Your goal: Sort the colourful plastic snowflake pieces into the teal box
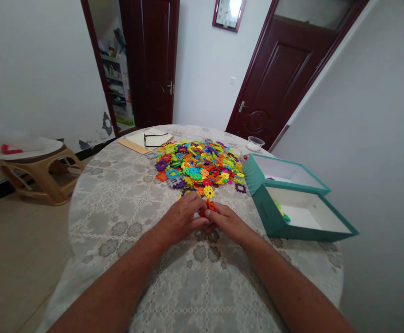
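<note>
Close together over the near part of the round table, my left hand (185, 213) and my right hand (226, 223) both grip small interlocking plastic pieces (211, 206), orange and red with a bit of blue. The fingers of both hands are closed around them, and much of what they hold is hidden. Just beyond my fingertips spreads a big heap of colourful interlocking plastic pieces (198, 166), round, square and flower-like. A yellow flower-shaped piece (209, 192) lies at its near edge, and a dark purple square frame piece (240, 188) sits at its right.
To the right stands a teal box (274, 224) with a few pieces inside, its lid (292, 169) behind it. Eyeglasses (156, 135) rest on paper (137, 142) at the back left. A clear plastic bowl (256, 141) is at the back right. A stool (49, 178) stands left of the table.
</note>
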A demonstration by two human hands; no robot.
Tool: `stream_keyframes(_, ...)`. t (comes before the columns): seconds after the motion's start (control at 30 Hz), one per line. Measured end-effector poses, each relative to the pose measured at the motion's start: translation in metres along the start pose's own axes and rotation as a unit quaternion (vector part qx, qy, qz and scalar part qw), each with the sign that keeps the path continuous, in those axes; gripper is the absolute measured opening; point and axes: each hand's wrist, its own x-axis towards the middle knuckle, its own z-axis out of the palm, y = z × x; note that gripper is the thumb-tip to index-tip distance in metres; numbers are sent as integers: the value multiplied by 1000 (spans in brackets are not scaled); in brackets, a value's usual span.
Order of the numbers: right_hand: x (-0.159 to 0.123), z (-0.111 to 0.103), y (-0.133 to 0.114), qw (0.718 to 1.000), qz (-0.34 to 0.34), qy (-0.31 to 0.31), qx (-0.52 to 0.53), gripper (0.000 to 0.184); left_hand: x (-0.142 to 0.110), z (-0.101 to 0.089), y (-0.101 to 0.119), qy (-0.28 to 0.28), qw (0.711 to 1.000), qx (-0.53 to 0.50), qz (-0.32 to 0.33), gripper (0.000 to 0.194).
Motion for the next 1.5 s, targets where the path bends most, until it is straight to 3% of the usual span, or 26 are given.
stream_keyframes(0.13, -10, -24, -19, 978, -34, 53, -197, 13, -3, -1, -8, 54, 998, 18, -40, 20)
stream_keyframes(0.23, -20, -55, -39, 953, -52, 128, -270, 25, -3, -2, -18, 89, 989, 79, -84, 15)
stream_keyframes(0.33, -24, -98, -60, 927, -28, 205, -312, 37, -3, -4, -28, 117, 978, 129, -115, 10)
stream_keyframes(0.4, -21, -131, -69, 881, -15, 287, -376, 39, -3, -6, -32, 126, 970, 159, -131, 12)
stream_keyframes(0.47, -15, -165, -73, 804, -4, 382, -456, 35, -4, -8, -33, 127, 963, 185, -150, 15)
stream_keyframes(0.53, -8, -195, -70, 730, 32, 438, -524, 35, -5, -9, -33, 122, 956, 205, -173, 17)
stream_keyframes(0.57, -5, -207, -67, 706, 54, 448, -546, 37, -6, -9, -33, 117, 952, 211, -185, 18)
stream_keyframes(0.63, 1, -223, -59, 684, 94, 438, -575, 39, -8, -10, -34, 107, 948, 218, -206, 21)
stream_keyframes(0.7, 4, -230, -51, 683, 116, 418, -587, 40, -9, -11, -34, 95, 946, 219, -219, 23)
stream_keyframes(0.83, 5, -217, -45, 678, 93, 411, -602, 40, -12, -13, -36, 68, 946, 208, -240, 26)
stream_keyframes(0.93, 1, -184, -50, 677, 9, 406, -613, 36, -13, -13, -38, 50, 950, 191, -241, 26)
stream_keyframes(0.97, -1, -167, -51, 692, -22, 393, -605, 34, -13, -12, -39, 42, 952, 187, -239, 26)
stream_keyframes(1.03, -3, -129, -49, 753, -71, 337, -560, 29, -13, -10, -40, 22, 954, 184, -238, 23)
stream_keyframes(1.13, -3, -69, -33, 861, -83, 167, -473, 21, -11, -7, -39, -8, 950, 202, -239, 17)
stream_keyframes(1.17, -2, -51, -25, 880, -72, 119, -454, 19, -11, -6, -38, -16, 948, 211, -239, 15)
stream_keyframes(1.23, 1, -24, -10, 889, -50, 74, -450, 15, -10, -6, -35, -23, 945, 224, -237, 14)
stream_keyframes(1.33, 7, -6, 6, 880, -34, 71, -468, 13, -10, -7, -31, -30, 944, 231, -233, 14)
stream_keyframes(1.5, 13, -3, 9, 897, -35, 66, -435, 9, -6, -6, -27, -74, 940, 243, -228, 15)
